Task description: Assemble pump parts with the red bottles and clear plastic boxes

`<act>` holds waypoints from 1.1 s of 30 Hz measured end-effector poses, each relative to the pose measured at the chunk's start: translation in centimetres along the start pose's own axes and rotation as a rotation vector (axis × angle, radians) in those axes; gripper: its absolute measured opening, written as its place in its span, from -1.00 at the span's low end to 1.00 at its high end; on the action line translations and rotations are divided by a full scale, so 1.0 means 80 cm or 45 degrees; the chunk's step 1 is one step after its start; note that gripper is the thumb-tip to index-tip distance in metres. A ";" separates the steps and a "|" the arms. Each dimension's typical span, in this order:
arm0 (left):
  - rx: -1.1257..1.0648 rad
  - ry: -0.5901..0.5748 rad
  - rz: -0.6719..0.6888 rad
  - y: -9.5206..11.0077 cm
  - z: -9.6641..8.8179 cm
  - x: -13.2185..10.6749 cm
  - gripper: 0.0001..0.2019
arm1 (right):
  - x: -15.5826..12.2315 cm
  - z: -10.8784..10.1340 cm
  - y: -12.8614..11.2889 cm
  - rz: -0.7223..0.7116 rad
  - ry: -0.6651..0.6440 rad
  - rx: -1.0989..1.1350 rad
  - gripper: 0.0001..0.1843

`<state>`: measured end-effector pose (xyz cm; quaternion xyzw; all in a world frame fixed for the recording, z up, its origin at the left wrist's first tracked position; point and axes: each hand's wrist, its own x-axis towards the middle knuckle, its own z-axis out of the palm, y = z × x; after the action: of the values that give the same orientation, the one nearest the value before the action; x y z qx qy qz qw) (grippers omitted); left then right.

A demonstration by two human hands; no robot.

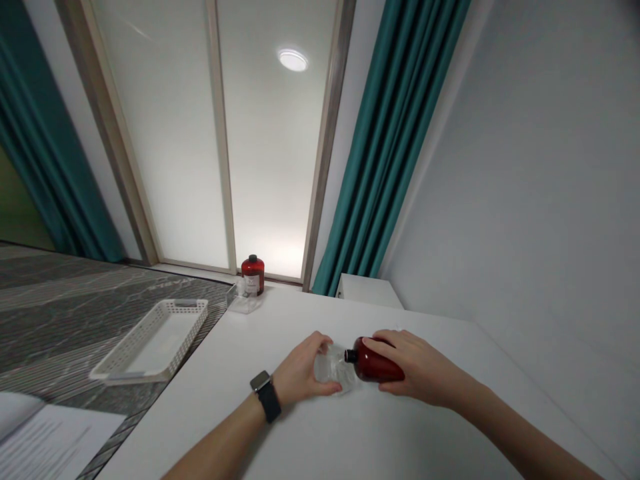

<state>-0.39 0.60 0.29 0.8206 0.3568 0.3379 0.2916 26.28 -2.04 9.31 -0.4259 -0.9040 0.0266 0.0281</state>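
A white basket [155, 340] lies just beside the left edge of the white table [425, 427]. Near the table's middle, the right hand [425, 370] grasps a dark red bottle [377, 365] tipped sideways, its neck at the clear cup [334, 369] that the left hand [300, 377] grips

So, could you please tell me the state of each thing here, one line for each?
clear cup: standing on the table, held.
red bottle: tipped on its side, neck at the clear cup.
left hand: fingers closed around the clear cup.
right hand: fingers closed on the red bottle.
far bottle: upright, black cap on.
white basket: lying flat, open side up.
lamp: lit.
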 end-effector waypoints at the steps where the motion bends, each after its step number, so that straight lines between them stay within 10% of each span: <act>1: 0.000 0.001 -0.003 0.000 0.000 0.000 -0.41 | 0.000 0.000 0.000 0.001 -0.001 0.002 -0.18; 33: -0.010 0.034 0.000 0.004 -0.001 0.000 -0.42 | -0.002 -0.003 -0.003 -0.009 0.022 0.016 -0.23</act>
<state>-0.33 0.40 0.59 0.8149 0.3595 0.3501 0.2900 26.20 -2.28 9.57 -0.4226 -0.9051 0.0284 0.0384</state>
